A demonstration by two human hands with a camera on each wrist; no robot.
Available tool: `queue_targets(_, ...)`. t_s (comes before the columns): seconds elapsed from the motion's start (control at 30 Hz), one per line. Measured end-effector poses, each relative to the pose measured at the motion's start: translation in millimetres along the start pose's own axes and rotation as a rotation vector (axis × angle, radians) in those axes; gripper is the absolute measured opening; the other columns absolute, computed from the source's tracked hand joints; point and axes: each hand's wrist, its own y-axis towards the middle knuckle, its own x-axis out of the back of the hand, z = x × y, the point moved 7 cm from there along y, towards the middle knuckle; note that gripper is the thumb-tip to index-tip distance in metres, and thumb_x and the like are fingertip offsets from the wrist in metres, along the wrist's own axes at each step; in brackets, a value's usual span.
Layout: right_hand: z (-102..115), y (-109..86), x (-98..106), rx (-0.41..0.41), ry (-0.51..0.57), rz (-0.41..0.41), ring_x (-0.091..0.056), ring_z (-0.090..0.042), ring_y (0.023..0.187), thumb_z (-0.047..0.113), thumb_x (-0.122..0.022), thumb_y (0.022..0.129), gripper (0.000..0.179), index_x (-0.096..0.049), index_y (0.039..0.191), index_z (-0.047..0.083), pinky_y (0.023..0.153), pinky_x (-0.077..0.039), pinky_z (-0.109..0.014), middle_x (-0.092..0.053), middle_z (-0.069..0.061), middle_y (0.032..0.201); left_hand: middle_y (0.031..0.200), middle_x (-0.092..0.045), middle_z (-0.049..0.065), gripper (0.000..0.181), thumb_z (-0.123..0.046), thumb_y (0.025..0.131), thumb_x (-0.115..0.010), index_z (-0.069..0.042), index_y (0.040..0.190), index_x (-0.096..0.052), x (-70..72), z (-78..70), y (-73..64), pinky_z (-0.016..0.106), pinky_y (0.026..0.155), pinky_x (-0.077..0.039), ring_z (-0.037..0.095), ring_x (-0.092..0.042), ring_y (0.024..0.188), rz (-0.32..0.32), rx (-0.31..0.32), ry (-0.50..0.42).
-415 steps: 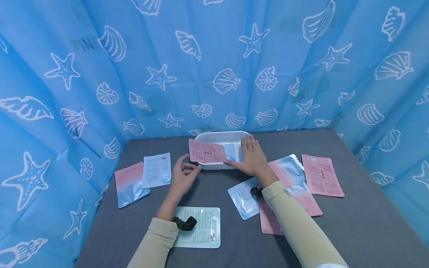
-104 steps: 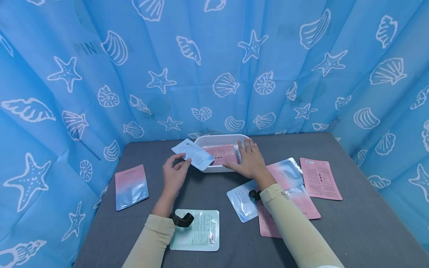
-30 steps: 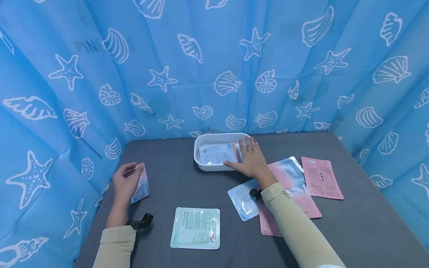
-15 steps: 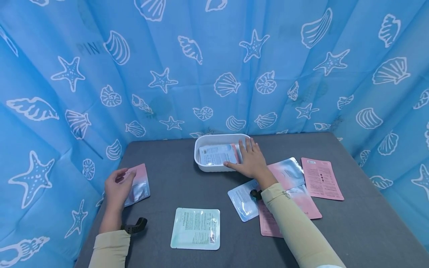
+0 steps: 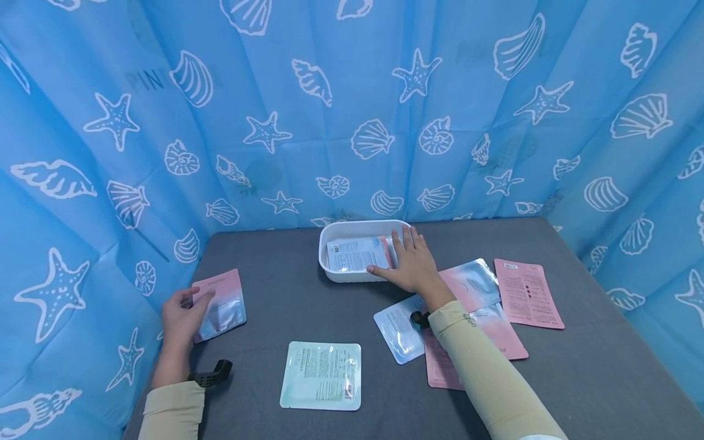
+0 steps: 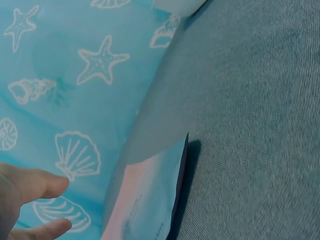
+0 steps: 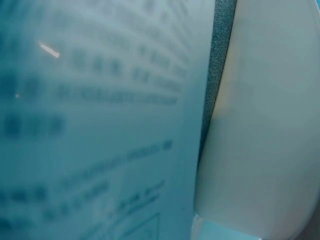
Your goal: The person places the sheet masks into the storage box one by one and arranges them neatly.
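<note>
My left hand (image 5: 178, 318) is at the left edge of a pink-and-blue sheet mask packet (image 5: 225, 305) lying at the table's left side. Thumb and finger stand apart in the left wrist view, with the packet (image 6: 150, 195) beyond them. My right hand (image 5: 415, 263) rests with straight, spread fingers on the right end of a white plastic tray (image 5: 352, 277). Inside the tray, a light blue packet (image 5: 354, 253) lies over a pink one, whose right edge shows. In the right wrist view, a blurred printed packet (image 7: 100, 125) fills the left, beside the tray's pale wall (image 7: 265, 115).
A mint green packet (image 5: 321, 376) lies at the front middle of the grey table (image 5: 594, 366). Several pink and blue packets overlap under my right forearm, among them a light blue one (image 5: 400, 330). A pink packet (image 5: 529, 293) lies farther right. A blue shell-print curtain (image 5: 352, 122) hangs behind.
The pink packet, then the light blue one, went into the tray, the latter from my left hand. That hand moved to the left packet and slid farther left, uncovering it. The right hand stayed.
</note>
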Motion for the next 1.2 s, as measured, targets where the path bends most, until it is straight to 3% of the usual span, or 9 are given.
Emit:
queue_targets(0.37, 0, -0.1, 1, -0.001, -0.001, -0.005, 0.0, -0.042, 0.166, 0.09, -0.048, 0.087, 0.124, -0.011, 0.17, 0.005, 0.135, -0.004, -0.057, -0.001, -0.023, 0.178, 0.171, -0.026, 0.031, 0.085, -0.058, 0.101, -0.063, -0.003, 0.161, -0.04, -4.5, 11.2, 3.3, 0.071, 0.12, -0.034, 0.051, -0.03, 0.151, 0.092, 0.087, 0.044)
queue_targets(0.8, -1, -0.1, -1, -0.005, 0.004, 0.01, 0.005, -0.039, 0.167, 0.089, -0.049, 0.088, 0.123, -0.008, 0.17, 0.006, 0.135, -0.002, -0.057, 0.002, -0.021, 0.178, 0.172, -0.02, 0.031, 0.089, -0.062, 0.1, -0.062, -0.003, 0.162, -0.037, -7.0, 14.2, 5.0, 0.072, 0.117, -0.037, 0.052, -0.029, 0.15, 0.133, 0.119, 0.053)
queue_targets(1.0, -1, 0.3, -1, -0.006, 0.006, 0.005, 0.005, -0.039, 0.167, 0.089, -0.048, 0.088, 0.123, -0.009, 0.17, 0.006, 0.135, -0.002, -0.056, 0.002, -0.021, 0.178, 0.171, -0.024, 0.031, 0.093, -0.058, 0.1, -0.065, -0.001, 0.165, -0.031, -8.2, 13.1, 5.3, 0.073, 0.12, -0.033, 0.052, -0.028, 0.152, 0.15, 0.122, 0.059)
queue_targets(1.2, -3, 1.3, -1, -0.009, 0.006, 0.01, 0.005, -0.04, 0.167, 0.091, -0.047, 0.087, 0.125, -0.009, 0.17, 0.007, 0.135, -0.002, -0.056, 0.001, -0.022, 0.178, 0.17, -0.028, 0.031, 0.093, -0.041, 0.099, -0.075, 0.005, 0.164, -0.028, -9.3, 13.7, 6.8, 0.071, 0.122, -0.032, 0.051, -0.031, 0.151, 0.167, 0.102, 0.057)
